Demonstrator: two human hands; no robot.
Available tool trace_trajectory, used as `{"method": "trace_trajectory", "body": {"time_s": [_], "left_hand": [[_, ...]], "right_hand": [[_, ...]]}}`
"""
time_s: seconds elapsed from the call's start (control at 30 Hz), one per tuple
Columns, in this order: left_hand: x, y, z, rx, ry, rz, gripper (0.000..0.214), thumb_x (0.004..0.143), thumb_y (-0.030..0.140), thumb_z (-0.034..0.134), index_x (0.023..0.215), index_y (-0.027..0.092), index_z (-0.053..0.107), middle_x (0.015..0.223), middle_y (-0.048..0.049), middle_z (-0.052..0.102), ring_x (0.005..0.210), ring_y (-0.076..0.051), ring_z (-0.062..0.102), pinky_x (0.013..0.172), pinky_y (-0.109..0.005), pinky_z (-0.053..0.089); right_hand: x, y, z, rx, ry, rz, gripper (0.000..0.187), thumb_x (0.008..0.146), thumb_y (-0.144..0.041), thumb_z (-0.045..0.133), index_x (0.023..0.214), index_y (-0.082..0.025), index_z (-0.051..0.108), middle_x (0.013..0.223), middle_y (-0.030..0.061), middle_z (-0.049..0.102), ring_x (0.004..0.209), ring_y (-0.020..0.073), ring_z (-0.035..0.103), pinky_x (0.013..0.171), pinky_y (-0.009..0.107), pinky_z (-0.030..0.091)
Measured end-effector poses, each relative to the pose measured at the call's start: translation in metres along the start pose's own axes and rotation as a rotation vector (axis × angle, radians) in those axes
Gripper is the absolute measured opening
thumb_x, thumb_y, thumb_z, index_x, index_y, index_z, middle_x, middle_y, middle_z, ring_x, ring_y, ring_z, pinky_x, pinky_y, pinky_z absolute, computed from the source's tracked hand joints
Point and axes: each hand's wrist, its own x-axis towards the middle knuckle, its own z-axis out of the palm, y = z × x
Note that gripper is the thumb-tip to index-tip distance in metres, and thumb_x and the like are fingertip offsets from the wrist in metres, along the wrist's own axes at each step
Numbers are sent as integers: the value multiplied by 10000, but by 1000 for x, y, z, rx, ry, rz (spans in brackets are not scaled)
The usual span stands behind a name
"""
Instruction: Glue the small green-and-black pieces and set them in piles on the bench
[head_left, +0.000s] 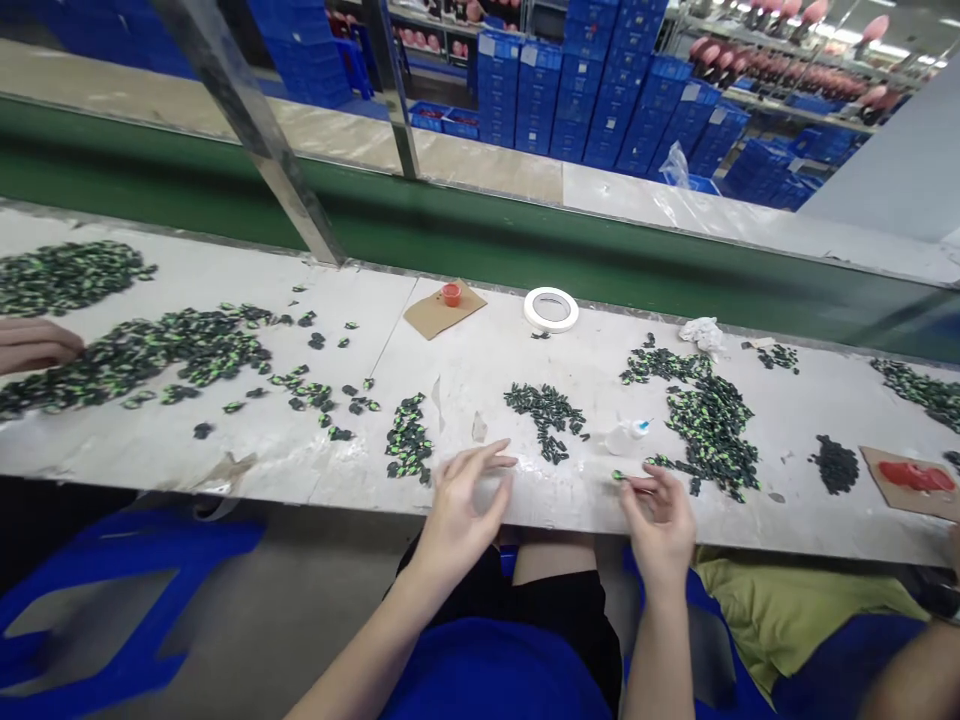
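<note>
My left hand (466, 505) hovers at the front edge of the white bench (487, 370), fingers stretched out and apart, nothing in it. My right hand (660, 520) pinches one small green-and-black piece (619, 476) between thumb and fingertips. Between the hands and a little beyond lies a small heap of dark pieces (546, 408). A bigger heap of green-and-black pieces (709, 425) lies just right of my right hand. A small white glue bottle (626, 436) lies on its side between the two heaps.
A roll of white tape (551, 309) and a cardboard scrap with a red cap (450, 294) sit farther back. More piles (150, 350) spread to the left, where another person's hand (34, 345) rests. Cardboard with red paste (911, 478) lies at the right. A green conveyor (525, 240) runs behind.
</note>
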Motion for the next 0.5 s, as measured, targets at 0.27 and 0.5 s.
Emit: {"method": "trace_trajectory", "body": {"time_s": [0.27, 0.5], "left_hand": [[45, -44, -52, 402, 349, -83, 194, 803, 245, 538, 946, 236, 668, 962, -92, 718, 1031, -326, 559, 980, -554, 279], [81, -65, -56, 632, 233, -116, 134, 771, 217, 572, 731, 180, 694, 920, -175, 697, 1053, -402, 480, 916, -604, 268]], "right_hand": [[30, 13, -15, -556, 125, -346, 639, 760, -652, 567, 1158, -153, 558, 1146, 191, 574, 1120, 340, 458, 926, 534, 377], [41, 20, 17, -556, -19, -352, 626, 779, -693, 501, 1081, -147, 553, 1097, 185, 568, 1128, 339, 381, 974, 546, 319]]}}
